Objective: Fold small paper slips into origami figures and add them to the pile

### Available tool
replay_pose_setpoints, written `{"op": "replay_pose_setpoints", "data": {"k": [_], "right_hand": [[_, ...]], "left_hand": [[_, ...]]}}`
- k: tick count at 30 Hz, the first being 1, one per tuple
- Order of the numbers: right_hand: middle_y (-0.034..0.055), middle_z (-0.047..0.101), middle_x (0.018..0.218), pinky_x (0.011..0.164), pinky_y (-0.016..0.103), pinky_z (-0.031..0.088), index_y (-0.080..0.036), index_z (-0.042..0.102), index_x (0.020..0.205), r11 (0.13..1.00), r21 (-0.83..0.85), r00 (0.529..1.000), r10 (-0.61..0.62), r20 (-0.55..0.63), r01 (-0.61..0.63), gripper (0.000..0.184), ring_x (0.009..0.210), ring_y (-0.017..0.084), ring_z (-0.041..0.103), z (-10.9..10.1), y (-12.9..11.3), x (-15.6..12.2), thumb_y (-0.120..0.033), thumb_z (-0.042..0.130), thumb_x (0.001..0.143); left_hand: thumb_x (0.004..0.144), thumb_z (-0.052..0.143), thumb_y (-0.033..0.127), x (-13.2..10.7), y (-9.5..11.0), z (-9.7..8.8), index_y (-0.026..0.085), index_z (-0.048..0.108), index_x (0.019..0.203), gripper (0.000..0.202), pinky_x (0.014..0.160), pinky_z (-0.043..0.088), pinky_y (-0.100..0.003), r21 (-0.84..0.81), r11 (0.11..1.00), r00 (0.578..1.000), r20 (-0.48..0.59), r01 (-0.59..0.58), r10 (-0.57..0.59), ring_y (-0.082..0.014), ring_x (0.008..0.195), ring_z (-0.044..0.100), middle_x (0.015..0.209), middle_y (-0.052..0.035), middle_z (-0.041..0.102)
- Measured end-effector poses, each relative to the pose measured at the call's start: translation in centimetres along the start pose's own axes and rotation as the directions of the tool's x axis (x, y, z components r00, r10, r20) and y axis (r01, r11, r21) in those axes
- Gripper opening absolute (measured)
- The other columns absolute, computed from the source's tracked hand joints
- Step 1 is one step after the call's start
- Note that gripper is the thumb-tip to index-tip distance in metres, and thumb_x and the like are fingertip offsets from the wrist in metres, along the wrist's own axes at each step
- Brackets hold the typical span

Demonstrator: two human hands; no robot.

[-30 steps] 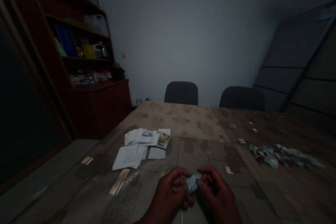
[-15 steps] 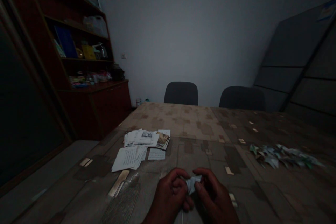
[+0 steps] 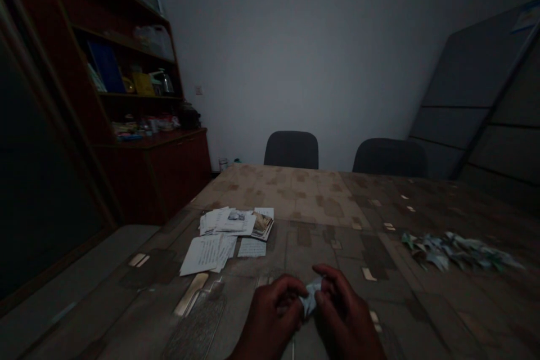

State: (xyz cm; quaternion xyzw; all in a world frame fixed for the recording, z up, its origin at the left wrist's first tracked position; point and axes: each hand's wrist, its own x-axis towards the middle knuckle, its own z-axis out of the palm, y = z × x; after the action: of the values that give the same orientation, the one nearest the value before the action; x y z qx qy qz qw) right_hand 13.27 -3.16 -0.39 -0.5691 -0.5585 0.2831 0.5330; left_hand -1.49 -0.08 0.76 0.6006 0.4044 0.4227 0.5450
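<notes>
A small piece of folded pale paper point(image 3: 311, 297) is pinched between my two hands, low in the middle of the view. My left hand point(image 3: 276, 309) has its thumb and curled fingers on the paper's left side. On the other side, my right hand point(image 3: 343, 309) grips the paper between thumb and fingers. Loose paper sheets point(image 3: 205, 254) and a stack of printed cards point(image 3: 236, 221) lie on the table to the left. Over to the right is a heap of folded paper pieces point(image 3: 458, 250), pale with some green and brown.
The table point(image 3: 291, 191) wears a patterned brown cloth. Two dark chairs point(image 3: 291, 149) stand at its far edge, before a plain wall. A reddish wooden cabinet point(image 3: 181, 163) with filled shelves is at the left, a tall grey cabinet point(image 3: 447, 90) at the right.
My fingers have shifted slightly on the folded paper, and it has tilted a little. The left fingers are drawn in more. The papers and the heap stay put.
</notes>
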Motion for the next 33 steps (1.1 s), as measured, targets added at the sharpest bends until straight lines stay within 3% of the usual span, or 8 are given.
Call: {"op": "replay_pose_setpoints", "data": {"k": [5,9,14,18,21,33], "right_hand": [[-0.0006,0.064,0.071,0.060,0.025,0.047,-0.020,0.063,0.114,0.993,-0.090,0.996,-0.078,0.044,0.082,0.039,0.062,0.018,0.061,0.2,-0.4,-0.4,-0.037,0.060,0.078],[0.0003,0.065,0.073,0.060,0.026,0.047,-0.020,0.065,0.112,0.982,-0.152,0.994,-0.103,0.047,0.109,0.037,0.062,0.018,0.061,0.4,-0.2,-0.5,-0.032,0.060,0.077],[0.0029,0.070,0.078,0.068,0.028,0.050,-0.020,0.067,0.106,0.992,-0.099,0.993,-0.067,0.101,0.077,0.029,0.071,0.021,0.066,-0.2,0.0,-0.1,-0.033,0.058,0.081],[0.0082,0.074,0.093,0.076,0.030,0.052,-0.019,0.066,0.111,1.000,0.000,0.981,0.008,0.195,-0.008,0.032,0.086,0.024,0.069,-0.9,0.2,0.4,-0.038,0.054,0.088],[0.0103,0.074,0.096,0.078,0.031,0.052,-0.018,0.067,0.110,0.996,0.064,0.980,0.055,0.194,-0.069,0.036,0.095,0.027,0.068,-1.1,0.2,0.5,-0.044,0.054,0.089],[0.0128,0.076,0.100,0.076,0.030,0.055,-0.016,0.070,0.109,0.984,0.134,0.978,0.090,0.189,-0.116,0.038,0.090,0.026,0.071,-0.9,0.2,0.3,-0.045,0.059,0.087]], "left_hand": [[0.071,0.059,0.012,0.1,0.3,0.0,0.015,0.067,0.074,0.009,0.057,0.048,-0.023,0.021,1.000,0.995,-0.098,-0.001,0.003,-0.0168,0.062,0.064,0.066,-0.0024,0.068],[0.073,0.061,0.016,-0.1,0.0,0.0,0.015,0.065,0.068,0.007,0.055,0.048,-0.023,0.028,0.999,0.998,-0.049,-0.031,0.033,-0.0168,0.057,0.064,0.062,-0.0030,0.067],[0.075,0.059,0.014,-0.2,-0.3,0.2,0.014,0.064,0.071,0.007,0.052,0.048,-0.023,-0.009,1.000,1.000,0.001,0.007,-0.007,-0.0164,0.055,0.064,0.059,-0.0033,0.067],[0.076,0.063,0.017,-0.1,-0.3,0.2,0.015,0.063,0.078,0.003,0.052,0.048,-0.022,-0.069,0.997,0.999,-0.019,0.040,-0.042,-0.0165,0.057,0.065,0.062,-0.0022,0.066],[0.076,0.067,0.023,0.0,-0.3,0.3,0.015,0.064,0.081,0.010,0.053,0.048,-0.022,-0.118,0.991,0.998,-0.015,0.056,-0.058,-0.0158,0.059,0.065,0.065,-0.0021,0.066],[0.069,0.066,0.012,-0.2,0.0,0.3,0.015,0.065,0.082,0.013,0.055,0.048,-0.023,-0.096,0.994,0.999,-0.009,0.050,-0.051,-0.0162,0.059,0.065,0.061,-0.0008,0.065]]}}
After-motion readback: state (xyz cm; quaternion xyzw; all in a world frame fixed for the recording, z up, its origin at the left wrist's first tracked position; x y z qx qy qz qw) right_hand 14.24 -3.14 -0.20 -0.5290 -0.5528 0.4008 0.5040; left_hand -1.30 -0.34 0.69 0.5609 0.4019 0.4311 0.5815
